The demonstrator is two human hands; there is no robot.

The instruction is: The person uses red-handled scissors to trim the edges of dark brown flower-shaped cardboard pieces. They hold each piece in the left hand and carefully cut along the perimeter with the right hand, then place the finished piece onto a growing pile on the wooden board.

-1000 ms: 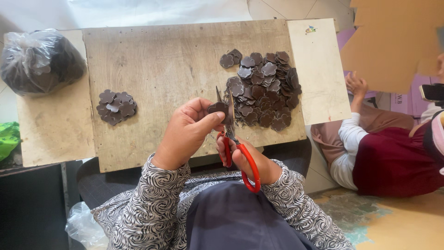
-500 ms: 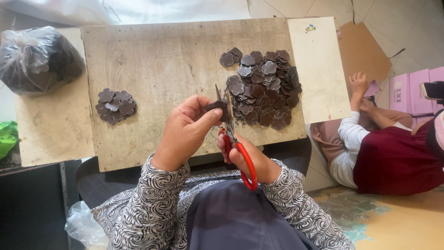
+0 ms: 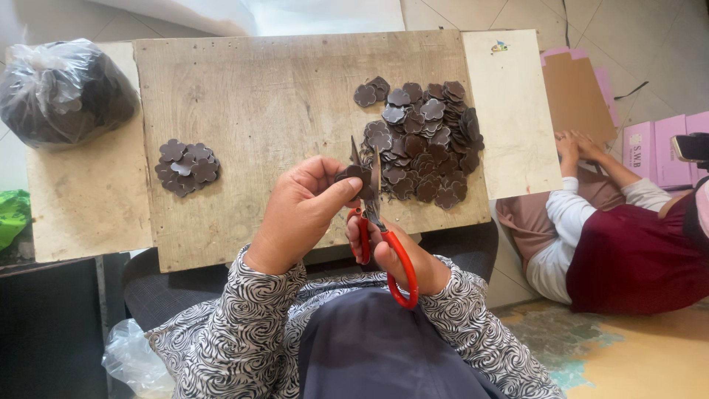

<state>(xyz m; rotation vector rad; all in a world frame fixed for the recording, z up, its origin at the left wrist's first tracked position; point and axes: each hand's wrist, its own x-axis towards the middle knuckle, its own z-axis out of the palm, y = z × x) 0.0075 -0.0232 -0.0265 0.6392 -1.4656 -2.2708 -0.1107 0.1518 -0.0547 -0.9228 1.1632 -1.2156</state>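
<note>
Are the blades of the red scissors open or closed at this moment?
Open. The scissors in the right hand show two blades spread apart, with the brown flower piece, held by the left hand, between them.

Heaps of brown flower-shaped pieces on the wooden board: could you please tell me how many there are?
2: a small heap at the board's left, a large heap at its right. The clear bag further left seems to hold more.

Over a worn wooden board (image 3: 273,96), a left hand (image 3: 303,210) pinches a dark brown flower-shaped piece (image 3: 353,176) between the blades of red-handled scissors (image 3: 380,236) gripped by the right hand (image 3: 395,255), beside a heap of like pieces (image 3: 425,144).
</note>
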